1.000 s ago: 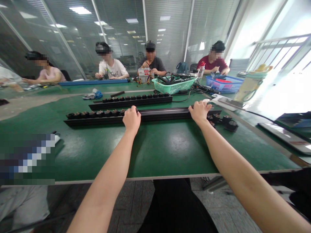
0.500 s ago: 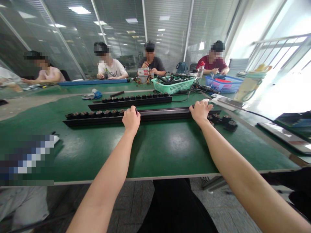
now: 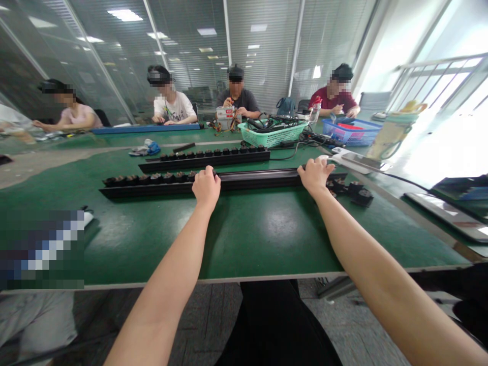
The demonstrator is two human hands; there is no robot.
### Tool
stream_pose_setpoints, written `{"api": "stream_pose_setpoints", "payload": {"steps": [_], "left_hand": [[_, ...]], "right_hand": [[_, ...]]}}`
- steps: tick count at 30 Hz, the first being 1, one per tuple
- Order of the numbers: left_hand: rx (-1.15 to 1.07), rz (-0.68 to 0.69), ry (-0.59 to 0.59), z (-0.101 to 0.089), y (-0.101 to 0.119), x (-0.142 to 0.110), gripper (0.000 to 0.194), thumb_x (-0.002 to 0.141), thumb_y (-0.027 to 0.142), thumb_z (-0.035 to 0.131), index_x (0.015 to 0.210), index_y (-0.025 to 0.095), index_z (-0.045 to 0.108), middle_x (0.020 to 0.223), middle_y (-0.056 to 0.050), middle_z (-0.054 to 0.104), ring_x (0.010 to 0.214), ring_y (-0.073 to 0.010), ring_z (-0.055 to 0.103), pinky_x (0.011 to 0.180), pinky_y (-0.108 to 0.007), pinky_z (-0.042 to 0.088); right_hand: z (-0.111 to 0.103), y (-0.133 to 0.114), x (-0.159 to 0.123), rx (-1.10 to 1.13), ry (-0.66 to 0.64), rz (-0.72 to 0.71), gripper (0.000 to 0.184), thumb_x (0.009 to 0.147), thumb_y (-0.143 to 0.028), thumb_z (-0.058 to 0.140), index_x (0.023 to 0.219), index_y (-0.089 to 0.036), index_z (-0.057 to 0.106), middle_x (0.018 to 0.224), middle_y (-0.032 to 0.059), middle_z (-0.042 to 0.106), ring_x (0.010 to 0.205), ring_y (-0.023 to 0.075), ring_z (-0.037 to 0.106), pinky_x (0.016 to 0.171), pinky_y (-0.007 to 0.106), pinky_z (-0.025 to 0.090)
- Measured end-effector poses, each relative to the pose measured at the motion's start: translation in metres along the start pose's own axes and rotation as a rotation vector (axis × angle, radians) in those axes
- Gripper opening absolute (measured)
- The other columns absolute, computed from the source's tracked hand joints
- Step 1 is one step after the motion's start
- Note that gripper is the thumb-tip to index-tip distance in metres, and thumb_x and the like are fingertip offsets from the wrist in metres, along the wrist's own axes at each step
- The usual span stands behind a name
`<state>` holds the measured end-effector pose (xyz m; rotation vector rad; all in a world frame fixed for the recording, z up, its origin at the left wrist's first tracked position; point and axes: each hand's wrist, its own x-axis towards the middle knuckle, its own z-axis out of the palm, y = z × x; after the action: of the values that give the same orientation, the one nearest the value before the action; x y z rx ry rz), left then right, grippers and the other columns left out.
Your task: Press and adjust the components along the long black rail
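A long black rail [image 3: 259, 185] lies crosswise on the green table in front of me. My left hand [image 3: 206, 189] grips it near the middle, fingers curled over its far side. Further right, my right hand [image 3: 315, 177] is closed over the same rail near its right end; the fingertips are partly hidden. Small round black parts [image 3: 155, 178] stand in a row along the rail's left portion. More such black parts [image 3: 360, 194] lie by its right end. Behind it rests a second black rail [image 3: 213, 161] with a similar row of parts.
Beyond the rails are a green basket [image 3: 272, 136] of black cables, a blue basket [image 3: 368, 136] and a blue-and-white cloth [image 3: 147, 148]. A pale bottle [image 3: 394, 136] and a phone-like slab [image 3: 446, 216] are at right. Several people sit across the table.
Both my hands keep the same hold, and the rail lies where it was. Across the table, people's hands have shifted slightly.
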<state>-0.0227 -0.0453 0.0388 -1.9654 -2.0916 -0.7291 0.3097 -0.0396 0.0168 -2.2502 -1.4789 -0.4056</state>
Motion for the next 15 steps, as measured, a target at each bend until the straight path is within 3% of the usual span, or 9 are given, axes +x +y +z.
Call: {"api": "stream_pose_setpoints", "payload": {"steps": [15], "left_hand": [[-0.016, -0.004, 0.006, 0.0011, -0.0004, 0.0009, 0.037, 0.101, 0.028, 0.044, 0.135, 0.023, 0.057, 0.127, -0.015, 0.066, 0.124, -0.0294, 0.059, 0.096, -0.04, 0.054]], "right_hand": [[-0.0017, 0.0064, 0.0023, 0.005, -0.009, 0.079, 0.044, 0.095, -0.037, 0.041, 0.114, -0.005, 0.065, 0.125, 0.0294, 0.058, 0.118, 0.0397, 0.045, 0.099, 0.056, 0.028]]}}
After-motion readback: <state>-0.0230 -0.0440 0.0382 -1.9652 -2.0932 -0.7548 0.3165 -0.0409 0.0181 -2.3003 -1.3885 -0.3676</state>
